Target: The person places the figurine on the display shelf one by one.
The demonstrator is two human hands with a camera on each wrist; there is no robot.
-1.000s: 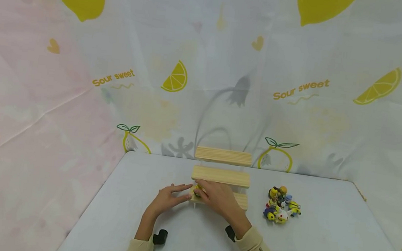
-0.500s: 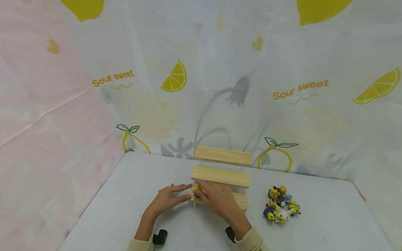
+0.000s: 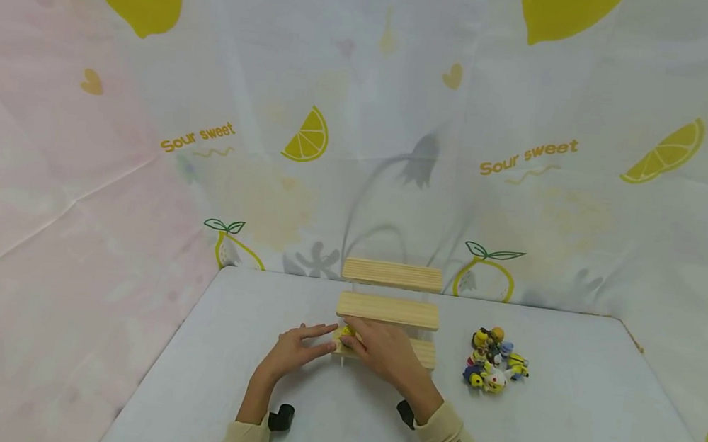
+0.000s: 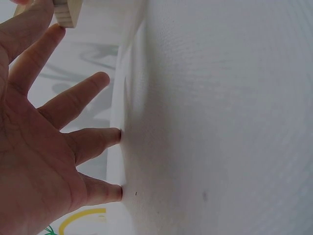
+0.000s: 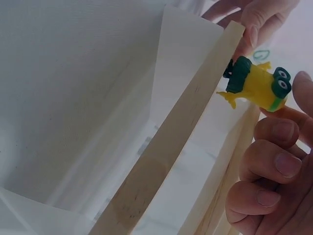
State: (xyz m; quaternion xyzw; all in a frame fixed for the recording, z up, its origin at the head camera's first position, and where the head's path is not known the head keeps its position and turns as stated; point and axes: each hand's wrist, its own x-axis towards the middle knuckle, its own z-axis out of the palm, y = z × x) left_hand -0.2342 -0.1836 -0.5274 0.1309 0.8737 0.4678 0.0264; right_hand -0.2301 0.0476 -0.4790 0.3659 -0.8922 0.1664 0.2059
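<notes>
A small yellow minion figurine [image 5: 258, 85] with green overalls and green goggles is at the left end of the lowest wooden shelf [image 3: 424, 354]. My right hand [image 3: 385, 348] holds it by the head between thumb and index finger, the other fingers curled, as the right wrist view shows. My left hand [image 3: 293, 352] is spread at that same end of the shelf. Its index fingertip touches the plank [image 4: 69, 12] in the left wrist view, while two lower fingertips rest against the white tabletop [image 4: 205, 122]. In the head view, my right hand covers much of the figurine.
Two more wooden shelves, a middle one [image 3: 389, 311] and a top one [image 3: 392, 274], rise behind in steps on white side supports. A pile of small figurines [image 3: 495, 361] lies right of the rack. A lemon-print cloth [image 3: 403, 112] hangs behind the table.
Both hands stay in place at the shelf end. The bit of figurine visible beside my right thumb has shifted very slightly. The head view has drifted a little.
</notes>
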